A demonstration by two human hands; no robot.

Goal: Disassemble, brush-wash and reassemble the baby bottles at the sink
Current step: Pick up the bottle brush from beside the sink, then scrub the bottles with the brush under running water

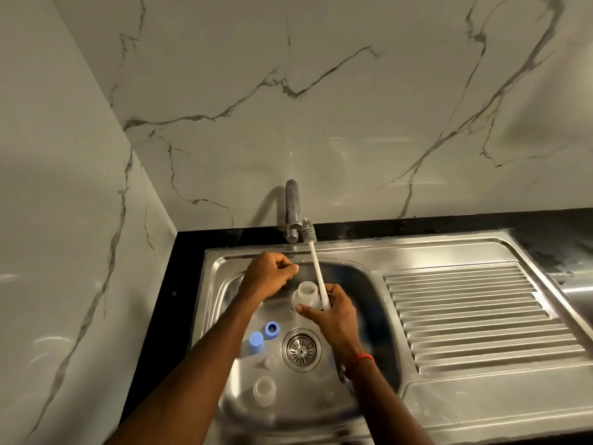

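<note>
My right hand (335,316) grips a clear baby bottle (305,292) over the sink basin, with its open neck facing up. The same hand holds a white bottle brush (316,268) by the handle. The brush's grey bristle head stands up beside the tap spout. My left hand (269,274) hovers just left of the bottle with curled fingers, thumb against forefinger, and nothing visible in it. On the basin floor lie a blue screw ring (271,329), a blue cap (256,342), a clear teat (271,361) and a second clear bottle (264,390).
The steel sink (221,284) has a drain strainer (301,350) in the middle of its basin. A chrome tap (292,207) rises at the back. A ribbed drainboard (465,316) lies to the right. Marble walls close the back and left.
</note>
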